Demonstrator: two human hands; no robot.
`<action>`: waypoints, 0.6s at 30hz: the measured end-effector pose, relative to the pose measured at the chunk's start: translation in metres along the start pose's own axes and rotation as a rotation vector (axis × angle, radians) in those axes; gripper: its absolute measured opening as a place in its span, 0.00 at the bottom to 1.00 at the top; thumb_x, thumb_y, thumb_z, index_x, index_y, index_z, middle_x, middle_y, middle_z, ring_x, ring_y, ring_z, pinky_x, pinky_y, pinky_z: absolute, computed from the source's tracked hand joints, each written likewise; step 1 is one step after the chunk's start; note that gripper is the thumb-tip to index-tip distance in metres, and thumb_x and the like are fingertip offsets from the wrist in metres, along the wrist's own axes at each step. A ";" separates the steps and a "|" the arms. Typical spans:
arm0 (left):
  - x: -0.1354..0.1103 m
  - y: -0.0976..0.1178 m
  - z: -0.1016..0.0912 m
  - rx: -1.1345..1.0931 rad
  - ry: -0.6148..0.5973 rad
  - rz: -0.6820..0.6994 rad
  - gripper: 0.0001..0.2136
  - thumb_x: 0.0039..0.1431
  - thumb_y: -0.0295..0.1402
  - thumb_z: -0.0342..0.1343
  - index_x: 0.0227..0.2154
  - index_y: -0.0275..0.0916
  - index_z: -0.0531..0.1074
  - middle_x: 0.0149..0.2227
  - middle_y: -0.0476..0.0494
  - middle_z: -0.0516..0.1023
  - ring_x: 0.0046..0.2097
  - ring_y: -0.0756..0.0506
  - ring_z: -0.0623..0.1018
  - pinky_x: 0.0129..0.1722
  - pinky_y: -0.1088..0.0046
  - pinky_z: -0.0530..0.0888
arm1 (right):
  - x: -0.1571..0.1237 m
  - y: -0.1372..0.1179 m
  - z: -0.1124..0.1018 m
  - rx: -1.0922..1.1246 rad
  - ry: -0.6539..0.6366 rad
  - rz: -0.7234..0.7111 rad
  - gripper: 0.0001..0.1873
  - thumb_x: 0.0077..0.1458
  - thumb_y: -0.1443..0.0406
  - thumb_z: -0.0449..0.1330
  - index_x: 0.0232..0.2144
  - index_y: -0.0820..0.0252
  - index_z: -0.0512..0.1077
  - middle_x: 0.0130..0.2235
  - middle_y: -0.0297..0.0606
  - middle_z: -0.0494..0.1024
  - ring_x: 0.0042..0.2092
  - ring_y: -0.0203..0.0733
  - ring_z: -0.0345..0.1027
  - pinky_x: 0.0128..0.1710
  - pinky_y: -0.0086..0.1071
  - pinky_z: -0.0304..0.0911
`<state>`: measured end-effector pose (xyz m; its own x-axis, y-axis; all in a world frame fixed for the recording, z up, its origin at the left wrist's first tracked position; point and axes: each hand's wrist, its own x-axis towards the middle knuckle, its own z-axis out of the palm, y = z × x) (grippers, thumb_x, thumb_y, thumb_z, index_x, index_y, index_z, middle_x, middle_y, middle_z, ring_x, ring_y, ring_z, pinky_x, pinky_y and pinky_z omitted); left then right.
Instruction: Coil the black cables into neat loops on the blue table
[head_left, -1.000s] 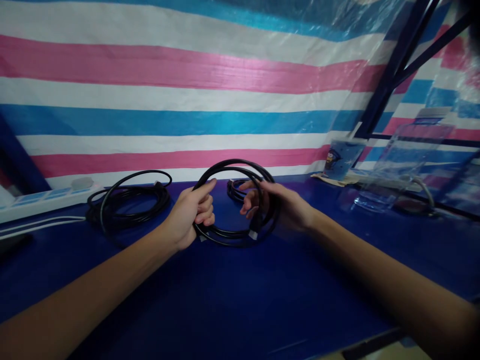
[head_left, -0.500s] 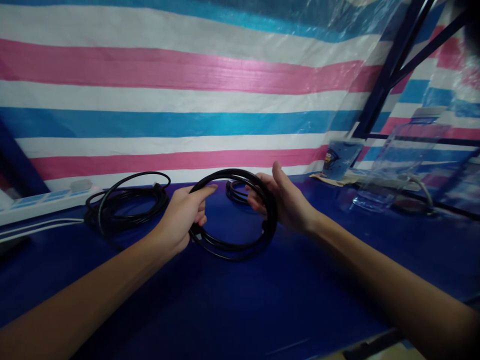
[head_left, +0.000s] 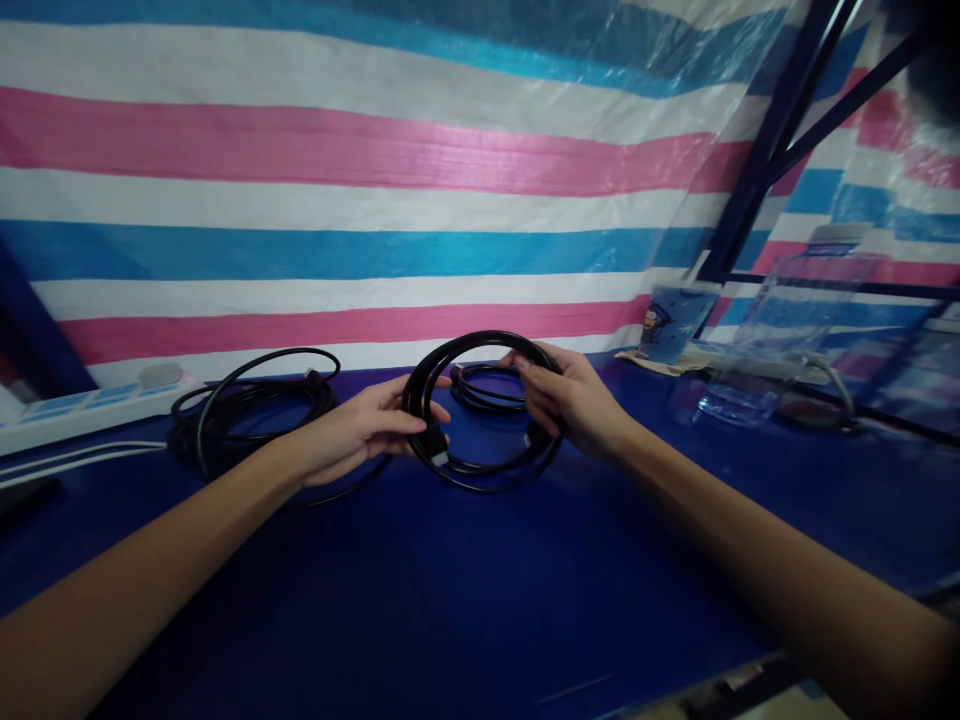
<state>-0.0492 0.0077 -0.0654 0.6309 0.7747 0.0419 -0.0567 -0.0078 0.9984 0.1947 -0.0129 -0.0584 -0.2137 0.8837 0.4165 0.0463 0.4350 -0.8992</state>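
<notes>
Head view, black cable coil (head_left: 417, 394) mid-table, left hand (head_left: 364, 428) grasping its left side, right hand (head_left: 581, 400), thumb raised half a second ago, now pinching its right side, blue tabletop (head_left: 480, 590) spreading from coil to near edge.

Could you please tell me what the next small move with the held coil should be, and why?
Perhaps the left hand should tuck the nearer plug against the coil: its pale tip juts out below the thumb, while the right hand holds the coil's other side.
</notes>
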 end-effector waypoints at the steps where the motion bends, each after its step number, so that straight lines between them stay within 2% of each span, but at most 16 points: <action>1: 0.000 -0.001 -0.002 0.004 -0.029 -0.018 0.24 0.49 0.25 0.61 0.51 0.42 0.67 0.45 0.40 0.75 0.44 0.42 0.77 0.38 0.71 0.73 | 0.000 0.000 0.000 0.033 0.008 0.017 0.09 0.59 0.61 0.56 0.36 0.62 0.68 0.13 0.21 0.51 0.12 0.26 0.47 0.12 0.23 0.42; 3: 0.000 -0.002 -0.001 -0.008 -0.066 -0.006 0.28 0.46 0.23 0.62 0.52 0.41 0.66 0.42 0.40 0.76 0.42 0.42 0.78 0.38 0.70 0.73 | 0.001 0.001 0.000 0.083 0.023 0.053 0.08 0.59 0.62 0.56 0.36 0.62 0.68 0.14 0.21 0.52 0.12 0.26 0.45 0.12 0.23 0.41; 5: 0.002 -0.005 0.006 0.005 -0.039 0.056 0.32 0.43 0.23 0.63 0.54 0.39 0.63 0.38 0.42 0.75 0.40 0.42 0.78 0.38 0.70 0.73 | 0.001 0.002 0.001 0.111 0.040 0.093 0.07 0.59 0.63 0.56 0.36 0.63 0.68 0.15 0.21 0.52 0.12 0.25 0.45 0.12 0.23 0.40; 8: 0.005 -0.010 0.020 0.225 0.130 0.191 0.44 0.41 0.28 0.66 0.61 0.41 0.50 0.42 0.40 0.73 0.35 0.45 0.77 0.35 0.68 0.73 | 0.002 0.003 0.001 0.126 0.076 0.137 0.08 0.60 0.63 0.55 0.35 0.63 0.67 0.14 0.21 0.51 0.12 0.25 0.46 0.13 0.24 0.41; 11: 0.004 -0.013 0.034 0.617 0.348 0.304 0.51 0.41 0.36 0.67 0.65 0.45 0.42 0.55 0.33 0.65 0.42 0.40 0.75 0.40 0.60 0.72 | 0.003 0.003 0.001 0.066 0.126 0.116 0.08 0.60 0.63 0.54 0.35 0.63 0.67 0.14 0.21 0.51 0.12 0.26 0.47 0.13 0.24 0.43; 13: 0.003 -0.013 0.038 0.777 0.448 0.353 0.45 0.47 0.42 0.64 0.65 0.47 0.46 0.60 0.34 0.60 0.50 0.35 0.72 0.49 0.55 0.69 | 0.003 0.003 0.001 -0.027 0.156 0.076 0.07 0.59 0.63 0.55 0.34 0.63 0.67 0.14 0.22 0.52 0.12 0.26 0.49 0.12 0.24 0.44; 14: 0.002 -0.011 0.038 0.784 0.479 0.361 0.40 0.50 0.44 0.61 0.64 0.47 0.50 0.61 0.36 0.61 0.52 0.35 0.71 0.52 0.54 0.67 | 0.003 0.003 0.002 -0.074 0.157 0.057 0.07 0.59 0.63 0.55 0.34 0.63 0.67 0.14 0.22 0.53 0.12 0.27 0.50 0.12 0.24 0.45; 16: 0.002 -0.007 0.035 0.644 0.507 0.323 0.30 0.58 0.46 0.53 0.61 0.45 0.56 0.58 0.37 0.65 0.51 0.36 0.73 0.52 0.54 0.67 | 0.003 0.002 0.002 -0.144 0.136 0.028 0.07 0.59 0.63 0.54 0.34 0.62 0.67 0.14 0.23 0.54 0.12 0.28 0.52 0.12 0.24 0.46; 18: 0.003 -0.003 0.030 0.365 0.485 0.223 0.25 0.61 0.47 0.46 0.58 0.42 0.60 0.54 0.35 0.70 0.45 0.38 0.77 0.47 0.55 0.70 | 0.002 0.001 0.003 -0.173 0.116 0.016 0.06 0.59 0.64 0.53 0.34 0.62 0.67 0.14 0.23 0.55 0.12 0.28 0.53 0.12 0.24 0.48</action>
<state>-0.0235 -0.0088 -0.0670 0.2082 0.9266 0.3132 0.1746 -0.3503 0.9202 0.1911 -0.0110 -0.0588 -0.0984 0.9002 0.4242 0.2179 0.4355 -0.8734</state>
